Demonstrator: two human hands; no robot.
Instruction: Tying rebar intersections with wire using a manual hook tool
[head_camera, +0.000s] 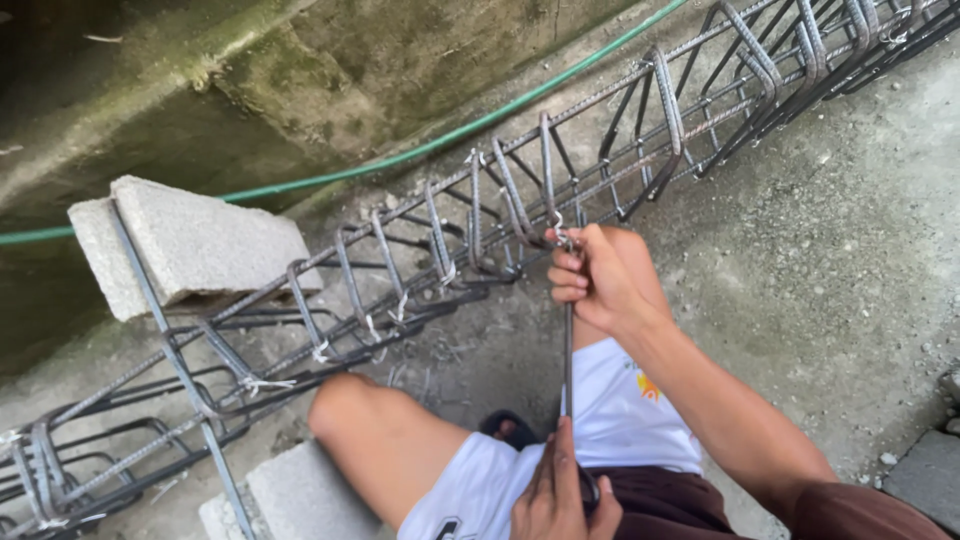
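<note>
My right hand (607, 280) clenches the metal rod (567, 360) just below the steel cage (440, 250), hooking its wire tie (560, 238); my left hand (555, 492) grips the rod's lower end, steadying it.

This is an outdoor building site, or the yard of a house under construction. A long rebar cage (480, 230) of steel bars and stirrups bound with tie wire lies across rough concrete ground (830, 250) strewn with grit and small stones. Its near end rests on grey concrete blocks (190, 240). Beside it run a stained, mossy concrete wall (330, 70) and a green hose (440, 135).
</note>
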